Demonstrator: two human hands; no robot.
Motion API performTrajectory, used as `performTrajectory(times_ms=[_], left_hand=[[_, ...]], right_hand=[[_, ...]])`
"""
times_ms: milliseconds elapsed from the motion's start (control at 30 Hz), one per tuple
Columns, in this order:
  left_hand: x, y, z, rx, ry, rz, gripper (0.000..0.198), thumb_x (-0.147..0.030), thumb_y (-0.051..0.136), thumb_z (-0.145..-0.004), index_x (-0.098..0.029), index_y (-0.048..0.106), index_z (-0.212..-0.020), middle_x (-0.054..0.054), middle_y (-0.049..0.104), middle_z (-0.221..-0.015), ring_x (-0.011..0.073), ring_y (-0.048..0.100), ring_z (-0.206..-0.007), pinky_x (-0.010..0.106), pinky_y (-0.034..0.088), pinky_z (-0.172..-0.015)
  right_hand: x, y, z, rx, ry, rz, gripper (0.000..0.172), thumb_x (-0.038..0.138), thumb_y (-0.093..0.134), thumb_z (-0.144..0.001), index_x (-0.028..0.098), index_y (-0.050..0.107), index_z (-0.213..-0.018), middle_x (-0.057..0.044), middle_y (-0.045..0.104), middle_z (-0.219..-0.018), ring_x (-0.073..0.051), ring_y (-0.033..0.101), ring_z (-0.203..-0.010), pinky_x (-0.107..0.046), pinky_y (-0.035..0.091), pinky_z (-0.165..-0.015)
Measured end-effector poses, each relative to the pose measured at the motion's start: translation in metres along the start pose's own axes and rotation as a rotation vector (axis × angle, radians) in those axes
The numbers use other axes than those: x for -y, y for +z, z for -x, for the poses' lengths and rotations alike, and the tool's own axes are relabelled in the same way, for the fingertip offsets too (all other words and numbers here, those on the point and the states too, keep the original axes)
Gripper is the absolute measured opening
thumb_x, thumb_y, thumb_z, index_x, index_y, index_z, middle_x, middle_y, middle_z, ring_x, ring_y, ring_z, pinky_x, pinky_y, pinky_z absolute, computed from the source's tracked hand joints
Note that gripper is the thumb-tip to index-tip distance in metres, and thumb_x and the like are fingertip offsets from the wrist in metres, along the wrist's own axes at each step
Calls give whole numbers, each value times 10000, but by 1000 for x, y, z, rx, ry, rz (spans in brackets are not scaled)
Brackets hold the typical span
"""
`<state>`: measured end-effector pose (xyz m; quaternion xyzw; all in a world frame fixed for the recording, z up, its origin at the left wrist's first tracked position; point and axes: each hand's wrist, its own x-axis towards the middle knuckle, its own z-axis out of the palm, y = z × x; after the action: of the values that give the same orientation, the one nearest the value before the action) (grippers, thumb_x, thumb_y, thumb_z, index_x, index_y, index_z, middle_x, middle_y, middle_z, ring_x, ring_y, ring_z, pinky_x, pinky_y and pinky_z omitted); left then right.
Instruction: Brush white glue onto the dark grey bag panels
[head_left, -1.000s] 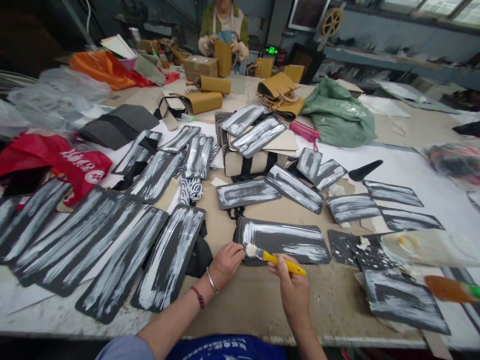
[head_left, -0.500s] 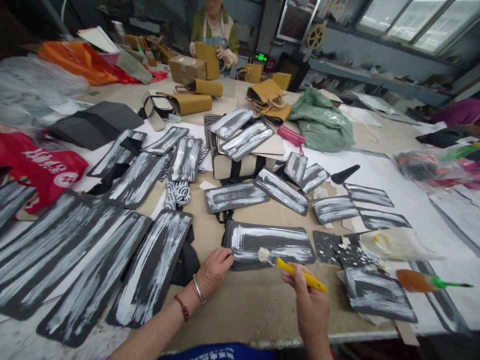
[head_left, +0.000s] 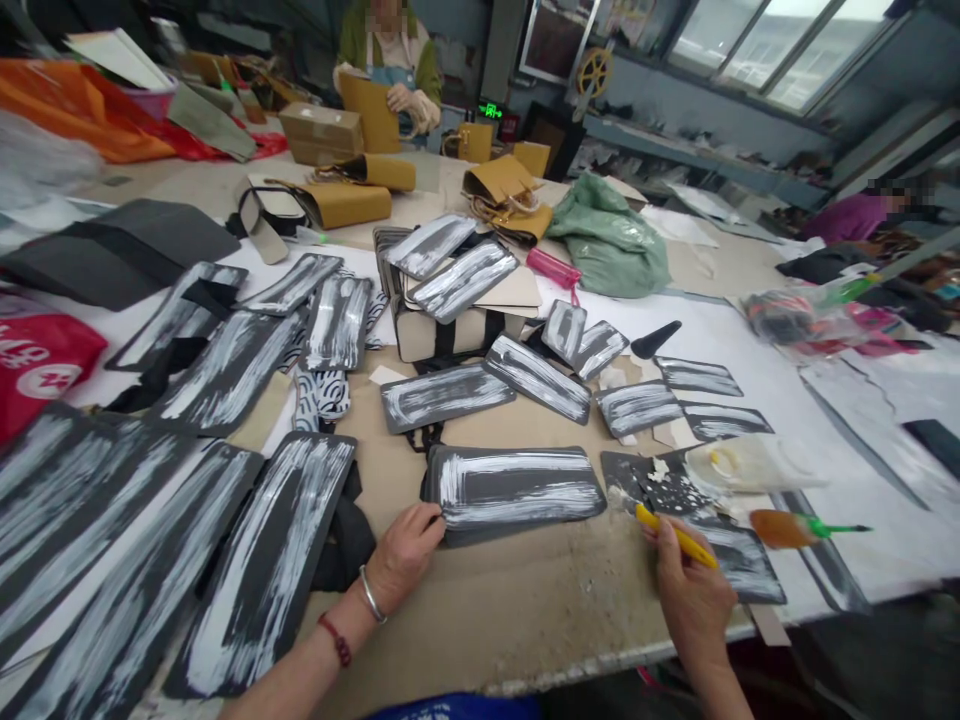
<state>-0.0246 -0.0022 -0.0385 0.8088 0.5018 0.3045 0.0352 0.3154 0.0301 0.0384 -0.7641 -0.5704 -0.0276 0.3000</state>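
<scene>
Remotely, I've my left hand pinching a white-streaked, dark-grey rectangular panel at its corner, my right hand grasping a yellow-handled, pale-bristled brush.

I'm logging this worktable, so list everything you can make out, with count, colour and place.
Brush: 1, yellow handle, front right.
Front panel: 1, dark grey streaked white, front centre.
Other panels: over ten, same colours, around it.
Bottle: 1, amber, right.
Pouch: 1, pink, centre back.
Crumpled bag: 1, green, beside pouch.
Printed bag: 1, red, left edge.
Box: 1, brown, far side.
Folded pieces: several, mustard, far side.
Person: 1, green sleeves, far side.
Second person: 1, purple, far right.
Bangle: 1, silver, left wrist.
Beaded bracelet: 1, red, left wrist.
Left hand: 1, bare, at front panel's corner.
Right hand: 1, bare, holding brush.
</scene>
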Motion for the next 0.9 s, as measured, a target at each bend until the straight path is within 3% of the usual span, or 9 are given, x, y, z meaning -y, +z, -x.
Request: performTrajectory(times_ms=[133, 233, 433, 633, 800, 900], left_hand=[[0, -2, -1, -10, 14, -6, 207, -51, 381, -825, -132, 572, -832, 87, 569, -868, 170, 526, -826, 295, 522, -730], [0, -2, -1, -31, 38, -29, 223, -63, 356, -840, -129, 570, -839, 91, 570, -864, 172, 531, -832, 300, 530, -728], [0, -2, 0, -31, 44, -50, 230, -59, 360, -835, -152, 571, -845, 83, 580, -865, 165, 549, -831, 290, 539, -724], [0, -3, 0, -25, 45, -35, 250, -47, 337, -833, -141, 567, -864, 95, 579, -867, 175, 553, -836, 297, 544, -718], [-1, -4, -1, -4, 42, -31, 249, -49, 332, -838, -135, 564, -862, 103, 578, -879, 175, 551, -843, 294, 542, -725], [0, -4, 0, 11, 24, -20, 252, -48, 331, -838, -135, 567, -863, 103, 577, -880, 170, 548, -846, 294, 538, -731]], right_hand=[[25, 13, 22, 36, -406, -104, 349, 415, 386, -898, 142, 597, -950, -84, 646, -883, -191, 615, -813, -300, 483, -734], [41, 18, 32, 122, -566, -217, 213, 268, 421, -905, 160, 555, -1032, -66, 634, -936, -155, 598, -877, -272, 474, -798], [40, 35, 13, 30, -506, -188, 234, 280, 412, -900, 147, 564, -1019, -100, 628, -937, -206, 600, -872, -372, 498, -787], [78, 35, 32, 254, -549, -398, 222, 215, 421, -892, 186, 546, -1073, -74, 627, -981, -176, 584, -940, -324, 499, -820], [62, 47, -2, 74, -464, -277, 249, 305, 410, -900, 154, 570, -1016, -103, 626, -952, -199, 589, -900, -370, 494, -810], [57, 66, -7, 78, -484, -250, 297, 344, 387, -903, 140, 588, -983, -116, 635, -913, -218, 598, -865, -397, 503, -780]])
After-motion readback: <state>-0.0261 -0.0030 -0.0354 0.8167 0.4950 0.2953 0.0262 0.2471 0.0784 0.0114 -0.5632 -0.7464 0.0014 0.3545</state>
